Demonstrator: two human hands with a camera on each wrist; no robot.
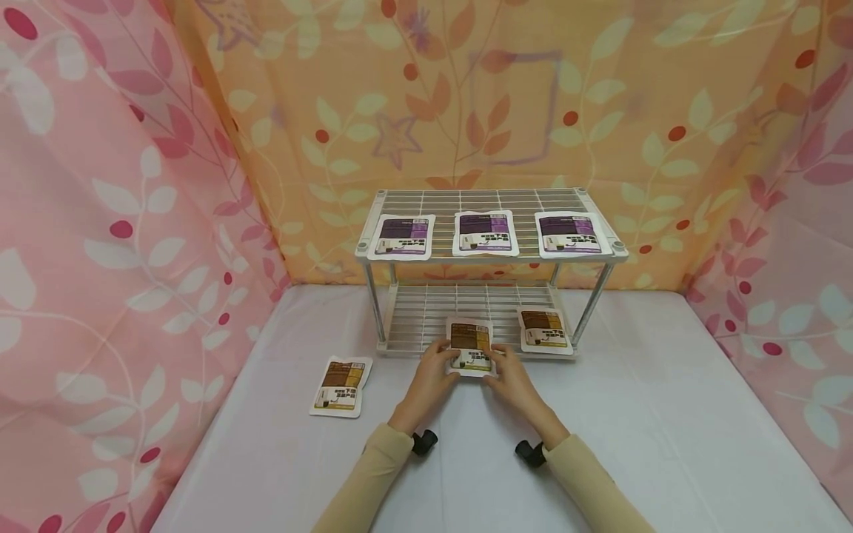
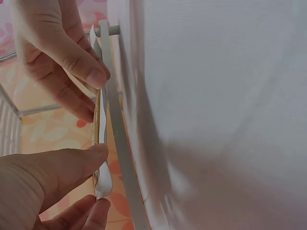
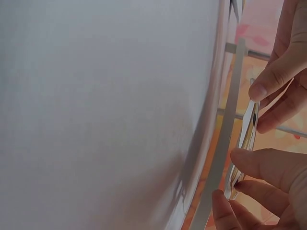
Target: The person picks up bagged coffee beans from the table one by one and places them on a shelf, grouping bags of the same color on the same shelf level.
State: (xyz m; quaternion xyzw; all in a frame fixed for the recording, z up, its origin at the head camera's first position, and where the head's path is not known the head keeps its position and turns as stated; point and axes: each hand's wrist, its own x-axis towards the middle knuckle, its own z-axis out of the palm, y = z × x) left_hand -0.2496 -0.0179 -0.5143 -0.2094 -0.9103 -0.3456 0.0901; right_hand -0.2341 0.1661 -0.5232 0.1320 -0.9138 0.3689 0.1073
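Observation:
Both hands hold one flat white-edged food pouch with a brown and yellow label (image 1: 470, 337), at the front edge of the rack's lower shelf. My left hand (image 1: 432, 376) pinches its left side between thumb and fingers, and my right hand (image 1: 514, 379) pinches its right side. Seen edge-on in the left wrist view, the pouch (image 2: 102, 127) lies close to the pale shelf rim (image 2: 115, 120). A second brown pouch (image 1: 544, 330) lies on the right of the lower shelf. Another brown pouch (image 1: 340, 386) lies on the table, left of my left hand.
A two-tier white wire rack (image 1: 489, 259) with metal posts stands at the back of the white-covered table (image 1: 233, 459). Purple-labelled pouches lie on its top shelf: left (image 1: 403, 237), middle (image 1: 486, 233) and right (image 1: 571, 235). Patterned cloth (image 1: 320, 96) hangs behind and on both sides.

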